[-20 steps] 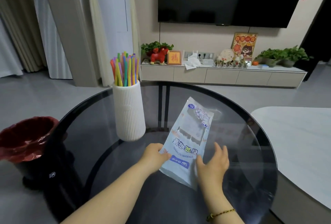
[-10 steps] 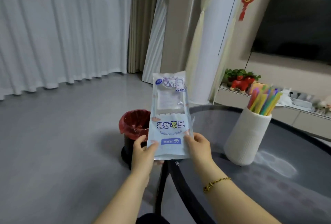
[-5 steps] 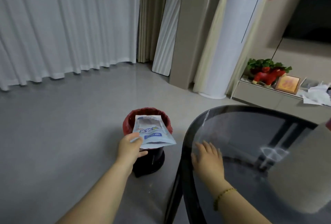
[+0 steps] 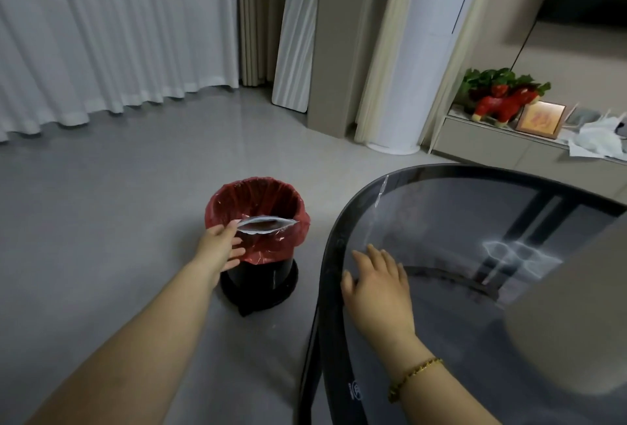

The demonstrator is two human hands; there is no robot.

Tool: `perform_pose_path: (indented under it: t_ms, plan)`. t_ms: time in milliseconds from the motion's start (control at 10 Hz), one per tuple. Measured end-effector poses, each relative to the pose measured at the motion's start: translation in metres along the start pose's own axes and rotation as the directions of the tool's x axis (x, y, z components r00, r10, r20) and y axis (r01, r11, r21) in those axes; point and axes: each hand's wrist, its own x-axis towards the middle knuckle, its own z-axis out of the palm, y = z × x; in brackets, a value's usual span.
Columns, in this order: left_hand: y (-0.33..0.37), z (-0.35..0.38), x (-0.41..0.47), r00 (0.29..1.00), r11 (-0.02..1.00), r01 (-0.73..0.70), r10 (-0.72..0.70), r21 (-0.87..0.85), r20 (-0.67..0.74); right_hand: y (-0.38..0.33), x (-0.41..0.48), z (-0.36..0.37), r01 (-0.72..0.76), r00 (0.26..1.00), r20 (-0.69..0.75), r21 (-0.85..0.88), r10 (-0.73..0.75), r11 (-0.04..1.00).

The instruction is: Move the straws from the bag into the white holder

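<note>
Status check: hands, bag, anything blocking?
Left hand open at the bag, which sits mouth-up in the red-lined bin. Right hand open, flat on glass table. Nothing blocking.

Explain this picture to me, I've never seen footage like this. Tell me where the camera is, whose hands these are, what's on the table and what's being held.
There is no machine here. A person wears one wide-angle camera on the head, looking forward and down, so both arms are that person's own. The left hand reaches to a bin lined with red plastic, standing on the floor. A bag sits in the bin's mouth at the fingertips; I cannot tell whether it is gripped. The right hand, with a gold bracelet on the wrist, lies flat on a dark glass table and holds nothing. At the right, a blurred pale shape, too close to identify, covers part of the table.
</note>
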Motion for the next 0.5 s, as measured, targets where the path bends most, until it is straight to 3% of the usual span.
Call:
perform_pose_path:
  t_ms: [100, 300, 500]
  plan:
    - [-0.006, -0.002, -0.009, 0.999, 0.998, -0.03, 0.032, 0.05, -0.039, 0.0, -0.001, -0.002, -0.005, 1.0, 0.006, 0.005, 0.005, 1.0]
    - [-0.01, 0.005, -0.058, 0.962, 0.946, -0.242, 0.262, 0.216, -0.073, 0.0, -0.017, -0.014, 0.04, 0.998, 0.046, 0.093, -0.045, 0.995]
    - [-0.02, 0.05, -0.14, 0.872, 0.816, -0.488, 0.445, 0.31, 0.202, 0.031, -0.077, -0.051, 0.062, 0.998, -0.021, 0.111, -0.06, 0.992]
